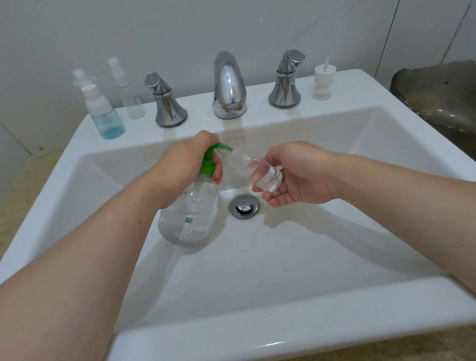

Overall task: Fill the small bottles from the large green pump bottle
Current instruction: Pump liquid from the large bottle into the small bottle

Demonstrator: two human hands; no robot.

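Blue-tinted small bottle (106, 117) and clear spray bottle (129, 94) stand capped at 10 o'clock on the sink (256, 334) ledge, well apart from the work. Your left hand (186, 163) has fingers curled round the pump neck of the large green pump bottle (195, 212), which leans in the basin at 9 o'clock of the drain (244, 206). Nozzle (223, 146) points toward 3 o'clock. Small clear bottle (255, 171) lies just right of it, long axis 11-to-5, mouth at the 11 end by the nozzle tip. Touching or not, can't tell. Your right hand (296, 177) grips its base end, fingers and thumb curled round. Spray cap (322, 81) sits at 2 o'clock. Next is probably the press, so keep the mouth under the nozzle.
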